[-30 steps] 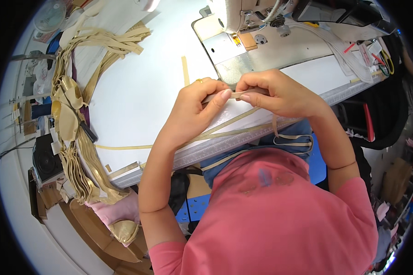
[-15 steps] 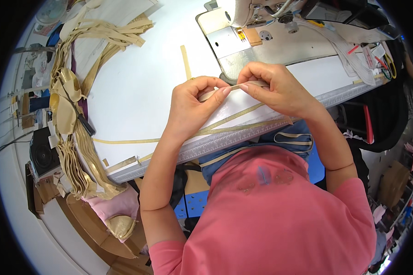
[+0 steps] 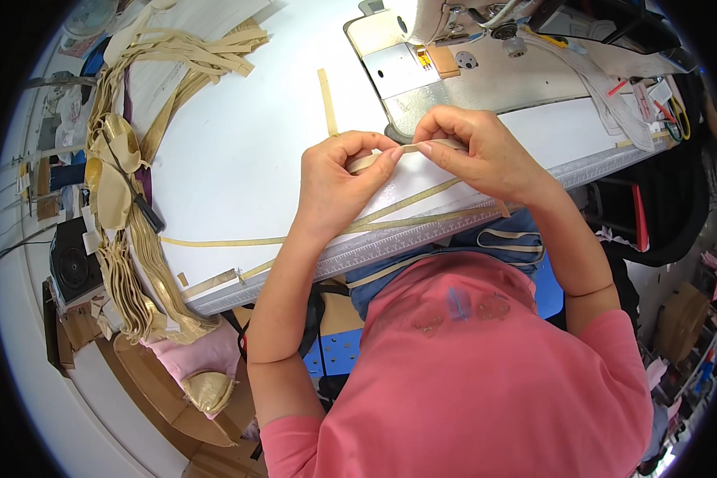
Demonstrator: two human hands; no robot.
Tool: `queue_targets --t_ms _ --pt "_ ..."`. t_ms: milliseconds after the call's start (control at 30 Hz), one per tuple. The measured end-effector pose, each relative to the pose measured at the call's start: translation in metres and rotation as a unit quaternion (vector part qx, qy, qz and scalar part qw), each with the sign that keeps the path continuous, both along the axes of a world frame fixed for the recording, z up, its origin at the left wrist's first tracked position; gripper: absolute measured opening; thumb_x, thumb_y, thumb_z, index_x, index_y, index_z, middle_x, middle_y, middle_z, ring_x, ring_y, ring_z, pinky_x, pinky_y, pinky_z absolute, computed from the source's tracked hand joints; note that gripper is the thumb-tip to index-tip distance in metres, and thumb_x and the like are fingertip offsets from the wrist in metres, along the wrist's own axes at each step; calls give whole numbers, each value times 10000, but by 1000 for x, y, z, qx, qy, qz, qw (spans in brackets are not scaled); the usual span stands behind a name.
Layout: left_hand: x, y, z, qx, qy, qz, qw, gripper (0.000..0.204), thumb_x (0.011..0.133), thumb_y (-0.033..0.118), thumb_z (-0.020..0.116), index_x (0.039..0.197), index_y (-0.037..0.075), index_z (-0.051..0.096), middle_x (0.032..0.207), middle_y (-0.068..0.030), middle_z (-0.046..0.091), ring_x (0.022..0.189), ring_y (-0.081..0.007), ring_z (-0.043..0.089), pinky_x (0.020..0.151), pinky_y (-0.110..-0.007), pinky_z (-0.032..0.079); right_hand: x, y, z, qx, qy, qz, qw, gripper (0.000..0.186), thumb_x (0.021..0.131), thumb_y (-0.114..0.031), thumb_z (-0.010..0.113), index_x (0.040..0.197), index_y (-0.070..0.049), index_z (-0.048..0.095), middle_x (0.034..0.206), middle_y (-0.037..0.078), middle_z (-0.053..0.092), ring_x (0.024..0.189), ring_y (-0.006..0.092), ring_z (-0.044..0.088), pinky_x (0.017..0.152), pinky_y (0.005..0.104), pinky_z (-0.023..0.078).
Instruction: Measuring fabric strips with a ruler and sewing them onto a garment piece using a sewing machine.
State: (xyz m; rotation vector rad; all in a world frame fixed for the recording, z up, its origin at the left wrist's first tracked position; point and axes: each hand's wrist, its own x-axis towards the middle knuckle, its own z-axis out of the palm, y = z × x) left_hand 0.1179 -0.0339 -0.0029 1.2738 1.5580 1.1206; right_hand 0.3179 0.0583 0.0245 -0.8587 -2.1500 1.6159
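Between my hands runs a narrow beige fabric strip (image 3: 410,148), pinched at two points close together above the white table. The thumb and fingers of my left hand (image 3: 344,174) close on its left part. My right hand (image 3: 479,153) grips it just to the right, thumb against the curled fingers. One end of a strip (image 3: 327,99) lies on the table beyond my left hand. A long gold strip (image 3: 223,242) stretches across the table below my hands and passes behind my left wrist. Parts of the held strip are hidden by my fingers.
A sewing machine (image 3: 454,20) stands at the far right, its metal bed (image 3: 486,84) beyond my hands. A clear ruler (image 3: 374,253) lines the table's front edge. Bundled beige and gold strips (image 3: 135,263) hang at the left, near a black-handled tool (image 3: 148,213). Scissors (image 3: 680,118) lie far right.
My hands keep the same pinch on the strip. The left hand has turned very slightly, and the view has shifted a little. Otherwise little differs.
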Motion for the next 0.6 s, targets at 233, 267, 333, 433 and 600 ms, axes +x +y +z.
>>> queue_targets --t_ms 233,267,333,433,600 --pt "1 1 -3 22 3 15 1000 129 824 142 777 877 30 742 616 48 548 574 -24 451 513 -205 352 0 1 0 -3 -6 0 1000 99 937 -107 605 958 -10 608 733 -45 494 663 39 404 579 215 342" --pt "1 1 -3 28 2 20 999 128 826 144 777 875 31 742 625 40 565 577 -24 462 517 -205 361 0 1 -1 -3 -6 -1 1000 99 937 -107 605 958 -10 608 733 -45 494 663 39 404 579 215 342" --pt "4 1 -1 30 -1 26 999 130 826 146 779 875 32 742 638 31 583 581 -26 475 523 -205 373 -1 1 -3 -7 14 -5 1000 100 936 -104 600 974 -12 609 736 -46 496 661 37 407 578 215 343" --pt "3 1 -2 33 -1 32 999 133 826 149 781 875 32 742 661 16 613 592 -29 500 534 -205 393 0 2 -1 -11 -1 -7 1000 104 936 -102 597 985 -11 609 738 -45 502 662 35 416 578 215 349" --pt "2 1 -2 28 8 33 999 130 828 142 781 878 29 740 679 8 639 611 -34 533 552 -206 418 -1 1 -2 -10 10 -15 1000 110 941 -108 595 989 -10 609 747 -42 513 664 33 427 578 208 355"
